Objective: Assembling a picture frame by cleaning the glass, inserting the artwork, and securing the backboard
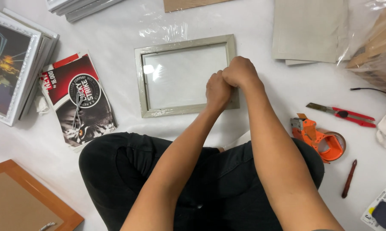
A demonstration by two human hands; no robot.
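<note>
Left hand (218, 90) and right hand (241, 72): fingers pinched together on grey frame (146, 81) edge | plastic-wrapped, flat on floor | tape dispenser (319, 137), cutter (342, 114) within reach

Hands (229, 81) hide the frame's (184, 109) right rail.

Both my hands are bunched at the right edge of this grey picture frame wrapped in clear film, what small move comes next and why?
Probably pull the film snug and press it flat there: both the left hand and right hand pinch at the right rail of the grey plastic-wrapped picture frame, where the wrap looks gathered.
</note>
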